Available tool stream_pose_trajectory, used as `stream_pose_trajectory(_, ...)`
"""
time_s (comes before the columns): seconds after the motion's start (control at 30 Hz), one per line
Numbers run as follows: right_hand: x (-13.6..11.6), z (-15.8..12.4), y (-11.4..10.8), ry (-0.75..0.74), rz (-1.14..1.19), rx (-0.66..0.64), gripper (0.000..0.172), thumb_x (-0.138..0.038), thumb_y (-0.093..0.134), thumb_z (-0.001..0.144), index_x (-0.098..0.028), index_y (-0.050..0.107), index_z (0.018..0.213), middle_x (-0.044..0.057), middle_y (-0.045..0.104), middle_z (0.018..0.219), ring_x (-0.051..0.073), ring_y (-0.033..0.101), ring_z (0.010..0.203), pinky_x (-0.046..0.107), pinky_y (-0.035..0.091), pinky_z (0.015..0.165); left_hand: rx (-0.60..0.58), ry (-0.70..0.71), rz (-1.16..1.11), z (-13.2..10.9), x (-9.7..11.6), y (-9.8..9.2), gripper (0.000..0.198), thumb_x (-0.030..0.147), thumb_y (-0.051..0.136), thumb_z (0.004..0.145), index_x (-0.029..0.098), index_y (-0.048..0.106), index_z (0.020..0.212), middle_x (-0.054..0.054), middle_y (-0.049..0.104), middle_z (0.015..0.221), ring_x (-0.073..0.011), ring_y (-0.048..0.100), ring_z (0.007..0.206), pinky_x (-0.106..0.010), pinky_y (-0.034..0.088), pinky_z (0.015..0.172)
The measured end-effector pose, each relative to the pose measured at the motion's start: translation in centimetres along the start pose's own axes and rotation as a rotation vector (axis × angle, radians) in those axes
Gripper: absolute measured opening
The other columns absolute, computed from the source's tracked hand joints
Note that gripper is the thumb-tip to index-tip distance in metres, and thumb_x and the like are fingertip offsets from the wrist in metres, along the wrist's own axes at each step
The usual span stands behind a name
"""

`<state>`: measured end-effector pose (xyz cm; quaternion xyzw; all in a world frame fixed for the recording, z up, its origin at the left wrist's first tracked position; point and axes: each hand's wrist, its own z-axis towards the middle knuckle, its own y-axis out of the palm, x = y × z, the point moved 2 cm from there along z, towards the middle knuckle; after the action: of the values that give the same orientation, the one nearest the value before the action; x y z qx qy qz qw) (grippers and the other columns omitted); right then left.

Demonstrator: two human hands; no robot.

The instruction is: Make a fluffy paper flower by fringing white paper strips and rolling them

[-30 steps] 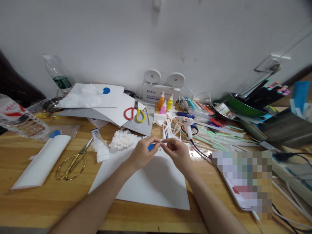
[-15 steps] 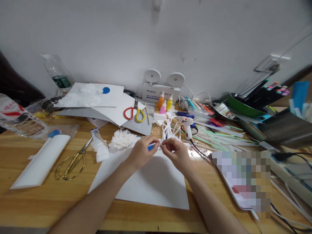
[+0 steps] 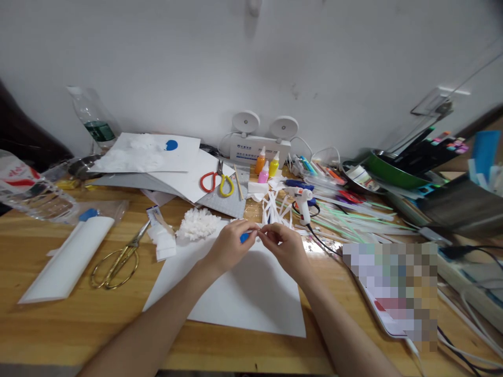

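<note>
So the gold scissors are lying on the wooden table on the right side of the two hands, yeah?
Not quite. The head view shows the gold scissors lying on the wooden table on the left side of the two hands, out past the left hand, away from the right hand. Both pinch a small paper piece.

A wooden worktop (image 3: 58,324), honey-coloured, with visible grain and a soft varnished sheen. On it lies a large sheet of smooth, matt white paper (image 3: 243,298). The thin strip (image 3: 258,229) pinched between the left hand (image 3: 230,246) and the right hand (image 3: 285,246) looks like the same matt white paper. Brass-coloured metal scissors (image 3: 118,262) gleam. A white pom-pom (image 3: 197,225) looks like fluffy, ruffled tissue. The glue gun (image 3: 302,201) is glossy white plastic, the bottle (image 3: 94,123) clear crinkled plastic, the green bowl (image 3: 389,173) shiny. The wall (image 3: 196,63) is matt white.
</note>
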<state>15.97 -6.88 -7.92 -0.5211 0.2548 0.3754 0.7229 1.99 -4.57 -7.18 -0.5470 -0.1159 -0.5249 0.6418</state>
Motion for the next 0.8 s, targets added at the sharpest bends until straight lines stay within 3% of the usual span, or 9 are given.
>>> stream_pose_trajectory(0.27,0.1,0.0,0.0,0.013,-0.050,0.073,0.011,-0.027,0.056,0.073,-0.016,0.057,0.073,-0.006,0.037,0.049,0.008,0.035,0.045,0.020,0.029,0.045,0.009,-0.017,-0.058,-0.1,-0.1,0.2,0.017,0.016,0.046,0.077,0.017,0.061,0.084,-0.004,0.063,0.081,-0.0149,0.057,0.077,-0.028,0.045,0.071)
stream_pose_trajectory(0.53,-0.6,-0.1,0.0,-0.095,-0.012,0.165,0.010,-0.020,0.054,0.075,-0.017,0.063,0.078,-0.003,0.041,0.057,0.009,0.040,0.051,0.022,0.034,0.050,0.030,-0.077,-0.153,-0.1,-0.3,0.3,0.018,0.020,0.048,0.077,0.018,0.063,0.087,-0.005,0.065,0.084,-0.0148,0.059,0.078,-0.026,0.046,0.071)
stream_pose_trajectory(0.8,-1.0,-0.1,-0.2,-0.119,-0.010,0.120,0.006,-0.019,0.053,0.074,-0.018,0.058,0.071,-0.004,0.039,0.055,0.009,0.039,0.051,0.022,0.033,0.050,0.129,-0.127,-0.157,0.0,-0.5,-0.1,0.010,0.021,0.051,0.073,0.015,0.059,0.076,-0.002,0.064,0.073,-0.0129,0.060,0.069,-0.022,0.048,0.065)
